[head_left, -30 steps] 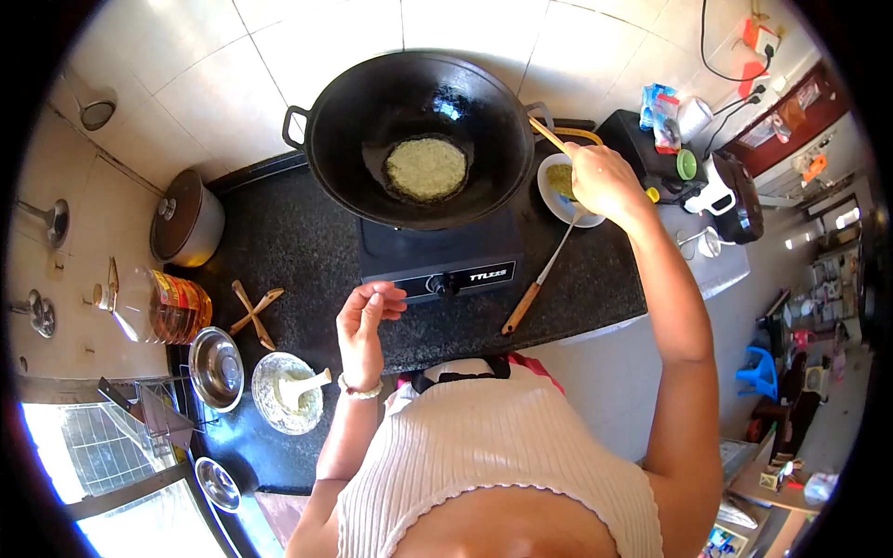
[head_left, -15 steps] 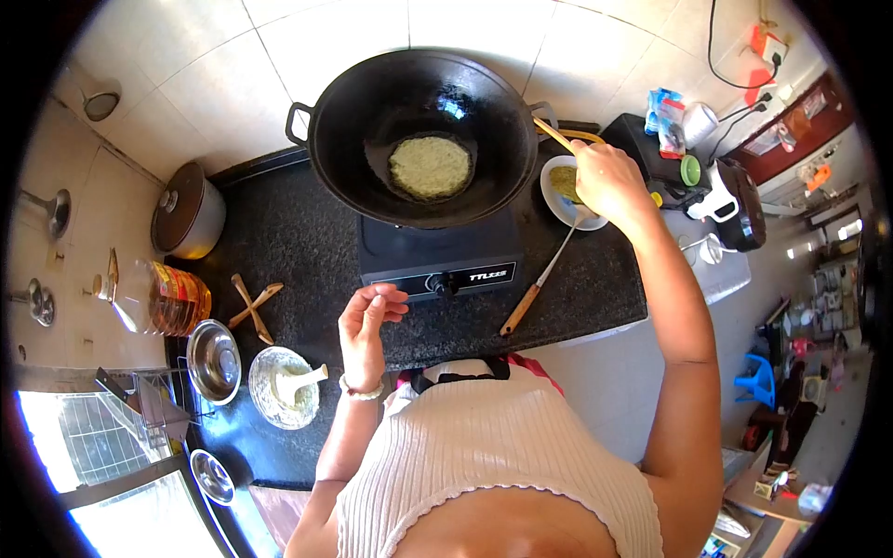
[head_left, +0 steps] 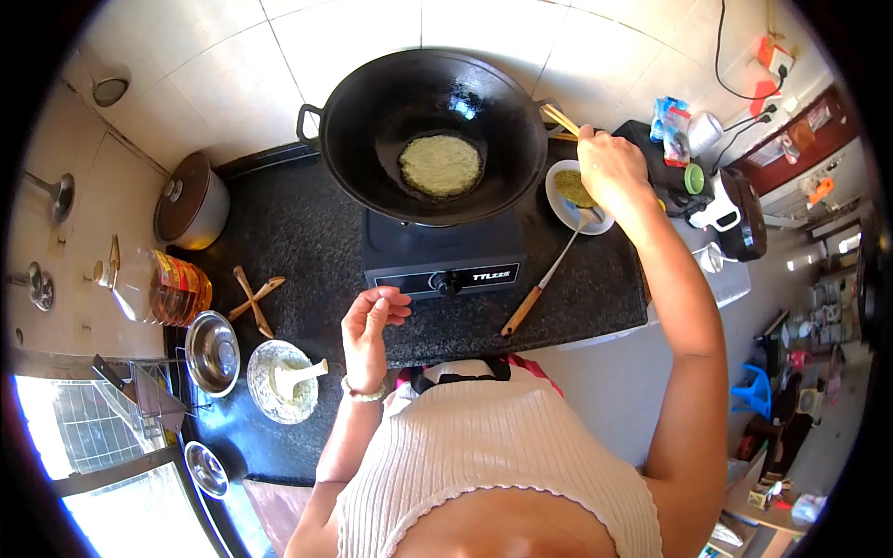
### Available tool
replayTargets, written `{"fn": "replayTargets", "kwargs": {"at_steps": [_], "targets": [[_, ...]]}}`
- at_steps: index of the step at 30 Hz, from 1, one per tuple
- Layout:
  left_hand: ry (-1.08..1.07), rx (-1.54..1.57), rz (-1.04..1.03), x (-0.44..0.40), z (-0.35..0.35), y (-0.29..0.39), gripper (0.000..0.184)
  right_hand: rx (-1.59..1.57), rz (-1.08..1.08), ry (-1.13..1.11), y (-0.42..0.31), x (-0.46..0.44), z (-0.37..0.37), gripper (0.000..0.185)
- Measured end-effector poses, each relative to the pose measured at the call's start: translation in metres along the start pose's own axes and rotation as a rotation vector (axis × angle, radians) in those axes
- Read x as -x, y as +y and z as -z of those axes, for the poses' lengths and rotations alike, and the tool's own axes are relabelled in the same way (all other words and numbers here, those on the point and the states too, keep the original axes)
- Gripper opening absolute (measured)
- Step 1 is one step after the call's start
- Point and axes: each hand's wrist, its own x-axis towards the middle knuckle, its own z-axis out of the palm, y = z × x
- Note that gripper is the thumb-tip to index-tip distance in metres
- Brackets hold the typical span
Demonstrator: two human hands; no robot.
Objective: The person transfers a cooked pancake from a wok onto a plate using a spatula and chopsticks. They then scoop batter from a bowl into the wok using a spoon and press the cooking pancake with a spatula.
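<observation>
Head view: right of the wok (head_left: 372, 130) and its pancake (head_left: 441, 167), the right hand (head_left: 614, 169) grips chopsticks (head_left: 561, 120) slanting wokward; the half-curled left hand (head_left: 372, 325), in front, looks empty.

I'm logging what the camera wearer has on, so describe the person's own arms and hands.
The left arm and right arm have no sleeves; the off-white ribbed top is sleeveless. The left hand and right hand are ungloved. A pale, beaded-looking bracelet circles the left wrist.
</observation>
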Motion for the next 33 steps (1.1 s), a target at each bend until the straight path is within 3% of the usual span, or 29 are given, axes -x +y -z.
{"fn": "replayTargets", "kwargs": {"at_steps": [3,16,23,26,29,31,33], "targets": [[0.003,-0.005,0.004,0.001,0.001,0.000,0.022,-0.030,-0.055,-0.095,-0.004,-0.006,0.004,0.015],[-0.001,-0.046,0.005,0.004,0.007,0.000,0.022,-0.097,-0.045,-0.134,0.003,-0.014,0.008,0.017],[-0.009,-0.046,0.023,0.002,0.006,-0.003,0.021,-0.003,-0.012,-0.132,0.005,0.025,0.067,0.020],[-0.024,-0.037,0.036,0.004,-0.001,-0.001,0.021,-0.189,-0.044,0.009,0.009,0.055,0.073,0.031],[-0.081,0.003,0.051,0.008,-0.014,0.003,0.022,-0.797,0.084,0.347,0.000,0.079,0.041,0.033],[-0.227,0.046,-0.002,0.011,-0.019,0.007,0.025,-1.057,-0.140,0.194,-0.012,0.103,0.031,0.034],[-0.435,0.149,-0.142,0.012,-0.031,0.026,0.032,-1.425,-0.273,0.254,-0.023,0.125,0.001,0.037]]}}
